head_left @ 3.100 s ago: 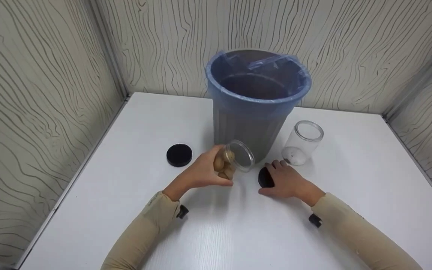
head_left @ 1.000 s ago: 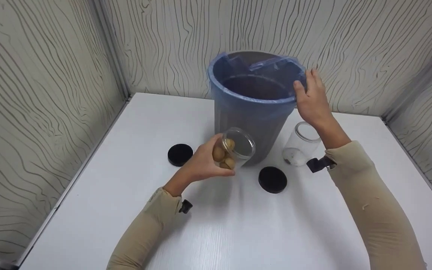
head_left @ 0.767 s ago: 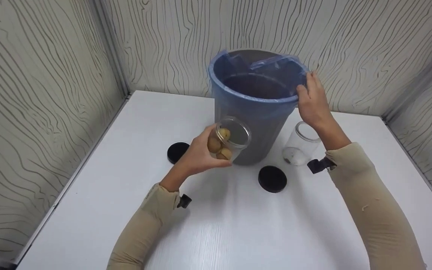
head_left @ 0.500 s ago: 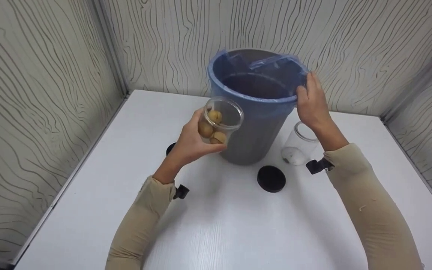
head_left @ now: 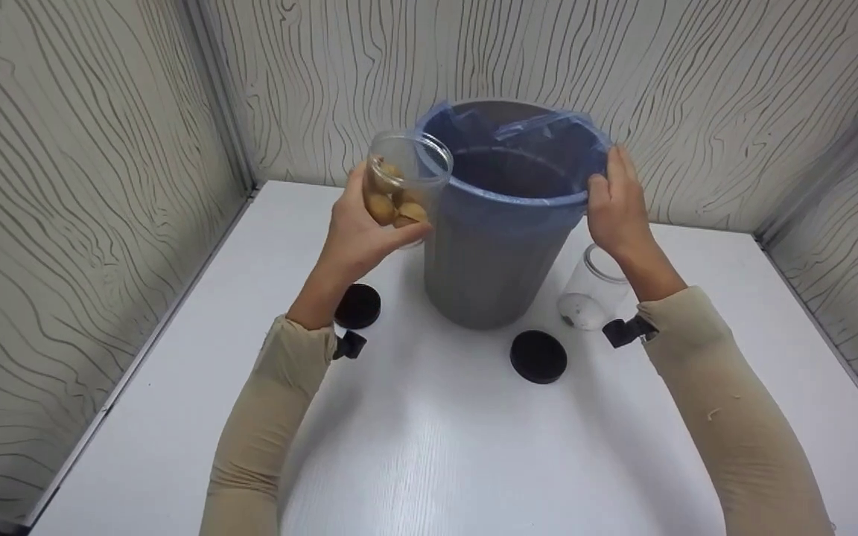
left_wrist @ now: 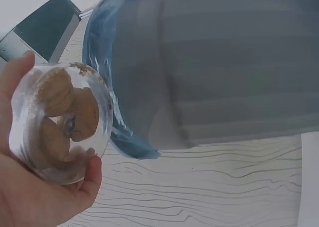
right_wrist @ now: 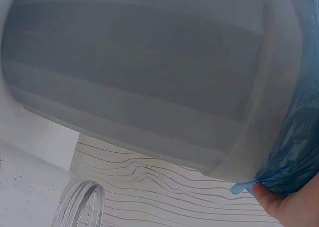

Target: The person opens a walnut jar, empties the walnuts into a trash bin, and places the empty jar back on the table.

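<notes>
My left hand (head_left: 358,227) grips a clear, lidless jar (head_left: 429,167), its fingers and thumb wrapped around the side. Several brown walnuts (left_wrist: 82,114) lie in the jar's lower part. The jar is held up, slightly tilted, beside the left rim of a grey trash can (head_left: 481,275) lined with a blue bag (head_left: 503,201). On the can's right side, my right hand (head_left: 617,205) holds the bag-covered rim. In the right wrist view only part of that hand shows, with a fingertip against the blue bag.
Two black lids (head_left: 539,357) lie on the white table (head_left: 429,447), the left one partly behind my left wrist. A second clear jar (head_left: 591,290), with a little debris at its bottom, stands right of the can. Wood-patterned panels (head_left: 325,82) enclose the table.
My right hand has let go of the black lid and taken hold of the can's right rim. My left hand has raised the jar of walnuts up and leftward to rim height.
</notes>
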A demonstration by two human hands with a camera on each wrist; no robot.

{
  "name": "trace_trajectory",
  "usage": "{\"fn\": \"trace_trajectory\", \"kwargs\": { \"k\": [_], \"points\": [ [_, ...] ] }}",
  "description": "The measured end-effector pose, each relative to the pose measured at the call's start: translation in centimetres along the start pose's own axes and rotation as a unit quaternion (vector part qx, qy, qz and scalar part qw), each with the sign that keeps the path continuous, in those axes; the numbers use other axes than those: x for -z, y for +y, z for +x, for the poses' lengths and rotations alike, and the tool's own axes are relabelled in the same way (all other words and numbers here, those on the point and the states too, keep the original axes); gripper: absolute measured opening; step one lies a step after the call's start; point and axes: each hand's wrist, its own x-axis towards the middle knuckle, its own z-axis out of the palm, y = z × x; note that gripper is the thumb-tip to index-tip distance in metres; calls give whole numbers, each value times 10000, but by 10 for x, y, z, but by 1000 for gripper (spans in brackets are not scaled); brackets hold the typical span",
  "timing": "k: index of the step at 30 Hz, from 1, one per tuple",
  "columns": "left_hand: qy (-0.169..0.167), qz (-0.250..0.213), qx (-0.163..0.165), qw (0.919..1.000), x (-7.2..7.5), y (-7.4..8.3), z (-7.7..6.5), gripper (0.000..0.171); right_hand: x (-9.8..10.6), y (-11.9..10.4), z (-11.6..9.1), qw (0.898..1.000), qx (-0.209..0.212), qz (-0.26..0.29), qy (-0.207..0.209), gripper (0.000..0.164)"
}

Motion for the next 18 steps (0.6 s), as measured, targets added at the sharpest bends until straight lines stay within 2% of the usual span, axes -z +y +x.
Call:
{"fn": "trace_trajectory", "kwargs": {
  "k": [6, 11, 14, 18],
  "points": [
    [146, 280, -23, 9995, 5, 5, 15, 97, -3, 2, 1, 9999, 12, 118, 24, 60],
    [272, 936, -251, 9949, 9, 8, 26, 98, -4, 4, 1, 9999, 32, 108, 10, 60],
    [306, 1592, -448, 9858, 11, 10, 34, 100, -3, 5, 1, 9999, 26, 109, 29, 61],
    [319, 2650, -621, 9617, 15, 16, 42, 103, -2, 5, 1, 9999, 49, 112, 65, 61]
  ]
}}
